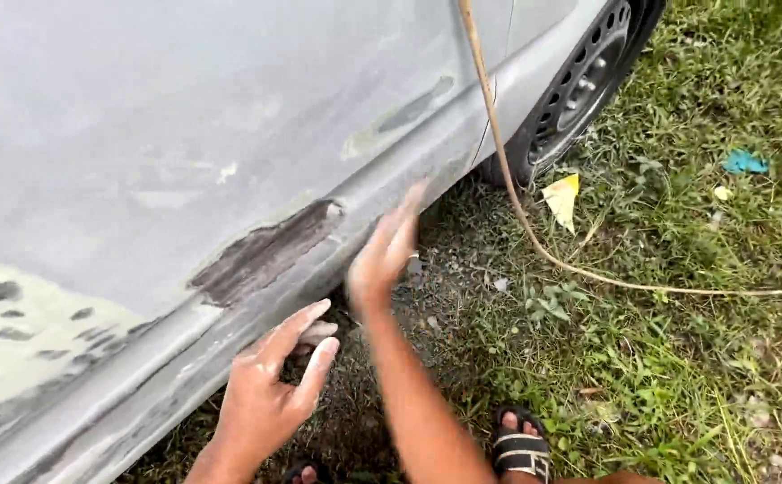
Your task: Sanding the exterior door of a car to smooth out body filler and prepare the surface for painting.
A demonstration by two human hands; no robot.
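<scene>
A grey sanded car door (pixel 185 134) fills the left of the view, with a dark bare patch (pixel 265 251) near its lower edge and pale filler areas at the far left. My left hand (pixel 270 385) rests flat against the sill below that patch, fingers apart and dusty. My right hand (pixel 386 251) is blurred, fingers extended, touching the lower door edge just right of the dark patch. Neither hand holds anything that I can see.
A car wheel (pixel 584 81) stands at the upper right. A tan hose (pixel 516 206) hangs down the door and runs off right across the grass. A yellow scrap (pixel 563 197) and a blue scrap (pixel 745 163) lie on the grass. My sandalled foot (pixel 521 448) is below.
</scene>
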